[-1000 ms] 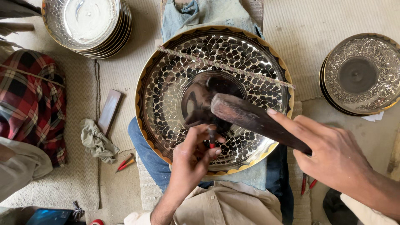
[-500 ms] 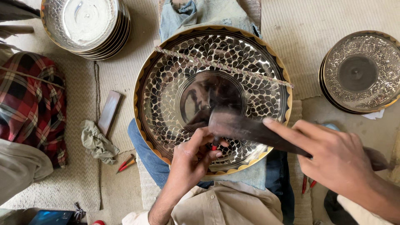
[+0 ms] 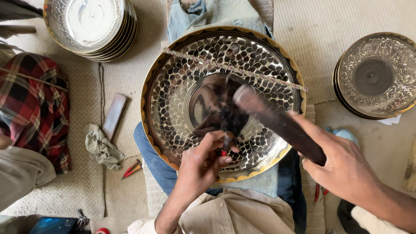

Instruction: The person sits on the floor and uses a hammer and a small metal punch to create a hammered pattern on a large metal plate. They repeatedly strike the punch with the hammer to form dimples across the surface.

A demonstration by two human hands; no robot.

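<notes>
My left hand (image 3: 201, 167) pinches a punch (image 3: 226, 141) on the engraved tray (image 3: 173, 91), my right hand (image 3: 342, 167) grips the mallet (image 3: 277, 121) just above it.

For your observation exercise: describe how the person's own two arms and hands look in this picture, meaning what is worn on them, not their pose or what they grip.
Both the left hand and the right hand are bare: no gloves, and no rings or watch can be seen. The left forearm is uncovered down to the lower edge of the picture. The right forearm is also uncovered where it shows. A beige garment covers the body below; no sleeve reaches either wrist.
</notes>
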